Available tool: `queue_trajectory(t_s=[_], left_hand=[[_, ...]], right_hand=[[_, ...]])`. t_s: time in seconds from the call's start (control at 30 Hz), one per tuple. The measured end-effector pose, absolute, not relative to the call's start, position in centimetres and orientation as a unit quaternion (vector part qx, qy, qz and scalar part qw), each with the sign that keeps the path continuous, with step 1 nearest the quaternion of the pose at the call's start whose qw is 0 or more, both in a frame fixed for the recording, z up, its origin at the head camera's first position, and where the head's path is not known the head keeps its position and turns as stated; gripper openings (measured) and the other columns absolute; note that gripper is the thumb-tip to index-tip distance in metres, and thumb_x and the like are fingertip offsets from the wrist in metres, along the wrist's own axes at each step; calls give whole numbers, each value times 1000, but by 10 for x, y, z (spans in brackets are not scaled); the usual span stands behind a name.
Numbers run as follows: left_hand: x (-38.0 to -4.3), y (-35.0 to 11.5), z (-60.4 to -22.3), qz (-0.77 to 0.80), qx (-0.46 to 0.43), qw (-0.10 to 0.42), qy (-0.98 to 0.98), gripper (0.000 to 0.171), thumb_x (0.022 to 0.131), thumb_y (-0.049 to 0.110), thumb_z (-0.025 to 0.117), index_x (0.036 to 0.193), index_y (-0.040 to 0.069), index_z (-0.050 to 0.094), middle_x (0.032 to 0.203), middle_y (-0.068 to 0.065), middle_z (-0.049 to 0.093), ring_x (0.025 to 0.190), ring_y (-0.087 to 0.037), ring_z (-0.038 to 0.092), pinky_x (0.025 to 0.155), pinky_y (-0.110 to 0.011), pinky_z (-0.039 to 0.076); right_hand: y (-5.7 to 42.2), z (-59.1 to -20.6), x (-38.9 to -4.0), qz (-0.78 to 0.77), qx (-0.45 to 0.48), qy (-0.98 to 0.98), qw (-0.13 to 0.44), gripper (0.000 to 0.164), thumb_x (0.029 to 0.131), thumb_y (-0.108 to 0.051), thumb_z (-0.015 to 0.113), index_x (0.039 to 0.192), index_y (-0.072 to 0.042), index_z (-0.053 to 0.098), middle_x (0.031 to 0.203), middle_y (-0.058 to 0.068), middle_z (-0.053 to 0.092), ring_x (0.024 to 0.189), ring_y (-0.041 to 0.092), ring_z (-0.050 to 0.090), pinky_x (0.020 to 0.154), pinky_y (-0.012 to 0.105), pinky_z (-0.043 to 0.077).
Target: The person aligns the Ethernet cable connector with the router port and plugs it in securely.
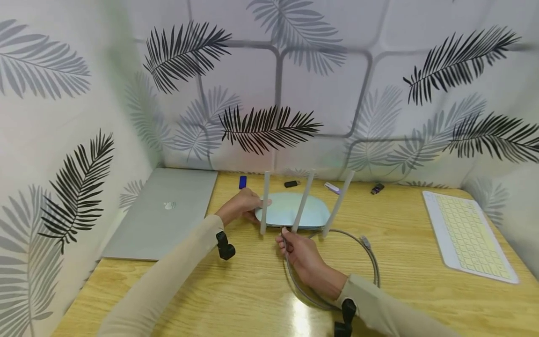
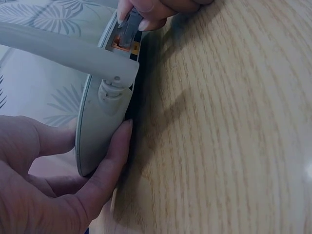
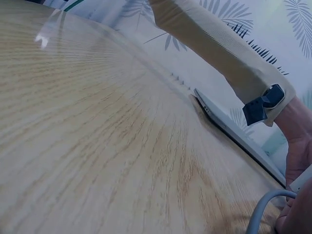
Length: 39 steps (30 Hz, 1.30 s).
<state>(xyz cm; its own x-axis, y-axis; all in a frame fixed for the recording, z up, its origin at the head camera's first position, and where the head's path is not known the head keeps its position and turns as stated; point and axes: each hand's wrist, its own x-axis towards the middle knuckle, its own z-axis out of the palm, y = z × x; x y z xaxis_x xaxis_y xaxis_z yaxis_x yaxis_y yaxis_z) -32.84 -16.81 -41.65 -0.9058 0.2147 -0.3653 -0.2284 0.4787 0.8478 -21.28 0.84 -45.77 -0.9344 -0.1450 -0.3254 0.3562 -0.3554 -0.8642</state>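
Note:
A pale blue-white router [image 1: 280,210] with three upright antennas sits on the wooden table. My left hand [image 1: 242,205] grips its left end, thumb on top and fingers underneath, as the left wrist view shows. At the router's near side, my right hand [image 1: 305,256] pinches the plug [image 2: 129,30] of a grey network cable [image 1: 377,271]. In the left wrist view the plug is at an orange-edged port [image 2: 117,43] beside an antenna base. The cable loops to the right over the table, its other plug [image 1: 365,242] lying loose. Only a piece of cable shows in the right wrist view.
A closed silver laptop [image 1: 168,224] lies at the left and a white keyboard [image 1: 471,236] at the right. Along the back edge are several USB sticks, among them a blue one [image 1: 242,182] and a black one [image 1: 291,184]. Leaf-patterned cloth hangs behind.

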Motion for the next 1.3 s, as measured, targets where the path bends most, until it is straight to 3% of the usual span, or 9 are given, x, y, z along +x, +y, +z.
queue_trajectory(t_s=[0.5, 1.3], left_hand=[[-337, -172, -414, 491, -6, 234, 839, 30, 92, 29, 70, 88, 0, 72, 74, -8, 69, 61, -18, 69, 65, -34, 63], [-334, -172, -413, 486, -3, 232, 843, 29, 92, 30, 69, 86, 1, 70, 74, -7, 67, 58, -17, 69, 64, -33, 63]], right_hand=[[7, -450, -214, -821, 90, 544, 151, 21, 103, -13, 48, 110, 6, 53, 79, -1, 63, 67, 5, 50, 58, 14, 44], [9, -453, -216, -835, 108, 515, 161, 16, 102, -15, 49, 92, -5, 57, 73, -5, 62, 63, 3, 51, 59, 15, 41]])
